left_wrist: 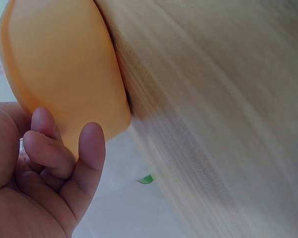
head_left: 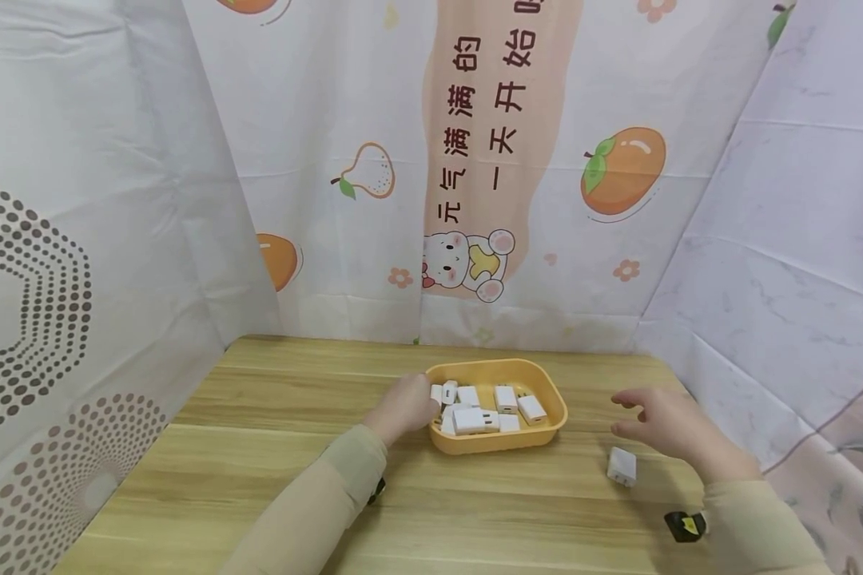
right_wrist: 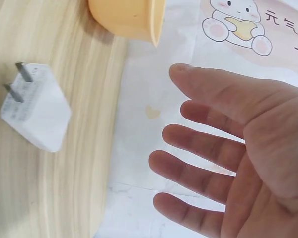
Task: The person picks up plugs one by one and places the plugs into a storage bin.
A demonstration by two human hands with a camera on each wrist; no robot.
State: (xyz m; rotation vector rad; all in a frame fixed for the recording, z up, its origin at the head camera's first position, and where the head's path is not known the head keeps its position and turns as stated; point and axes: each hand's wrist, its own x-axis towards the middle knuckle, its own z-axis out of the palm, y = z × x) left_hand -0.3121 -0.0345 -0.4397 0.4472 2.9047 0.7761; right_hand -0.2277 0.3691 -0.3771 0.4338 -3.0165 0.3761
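A yellow plastic basket (head_left: 499,442) stands on the wooden table, holding several white charger plugs (head_left: 505,398), some with metal prongs showing. My left hand (head_left: 406,406) grips the basket's left rim. From the left wrist view, the hand (left_wrist: 49,183) has bent fingers against the outer wall of the basket (left_wrist: 64,64), while part of its hold is hidden. To the right, my right hand (head_left: 658,419) hovers with its fingers spread and nothing in them. Below it, a single white charger plug (head_left: 622,466) lies on the table; its two prongs show in the right wrist view.
The wooden table (head_left: 273,455) ends at a printed curtain (head_left: 345,239) behind, with more hanging cloth on the left and right sides. A small black device (head_left: 686,526) sits by the right wrist.
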